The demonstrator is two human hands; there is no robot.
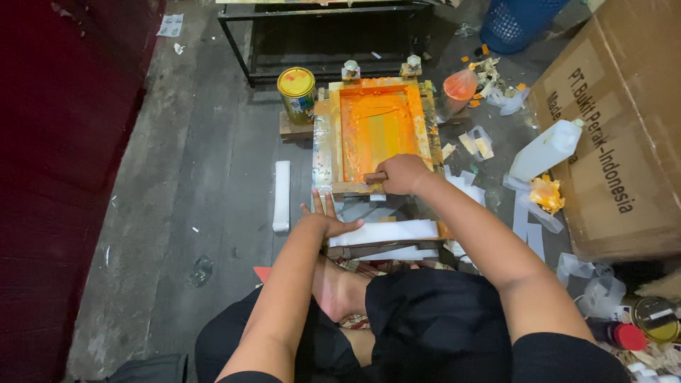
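Low in the frame's centre, the left hand [328, 221] lies open, fingers spread, on a stack of white sheets [386, 232]. Just above, the right hand [403, 173] is closed around a squeegee handle [374, 176] at the near edge of the orange-inked screen frame [376, 128]. If the flat hand lifts, the sheets could shift and smear. Farther up, 1 yellow paint can [297, 93] stands beside the frame; an elbow knock might tip it.
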